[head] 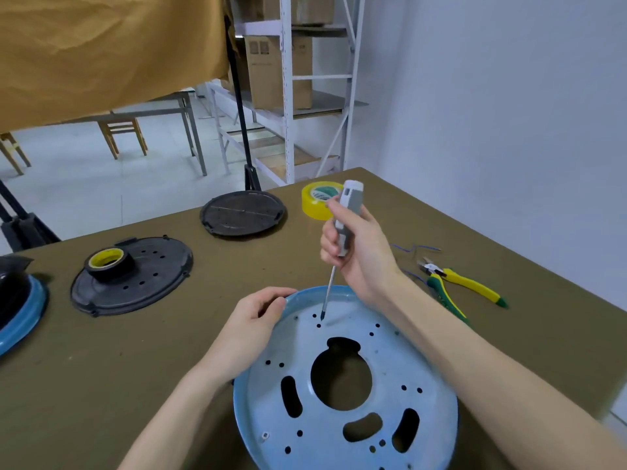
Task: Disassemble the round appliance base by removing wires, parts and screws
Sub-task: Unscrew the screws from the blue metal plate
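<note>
Fingers (330,240) of the right hand (359,252) were curled around the grey and white body of an electric screwdriver (347,218), which stood almost upright and leaned a little to the right at its top. Its thin metal shaft went down and to the left, and the tip stood at a small hole near the far rim of the round appliance base (346,381); whether the tip sat on a screw could not be seen. The left hand (252,325) gripped the far left edge of the base, with the curled fingers over the rim.

The base was a light blue metal disc that lay on the olive-brown table (118,368), close to the person, between the two forearms. It had a big round opening in the middle, some curved slots around it and many small holes.

To the right of the base, yellow and green pliers (454,286) lay on the table, and thin blue wires (415,248) lay just behind them. A roll of yellow tape (319,200) stood behind the screwdriver, near the far edge. Left of it lay a black round cover (242,213). Further left lay a black oval plate (135,276) with a roll of black tape (108,264) on it. At the left edge of the view, a blue and black part (18,310) was seen only partly.
</note>
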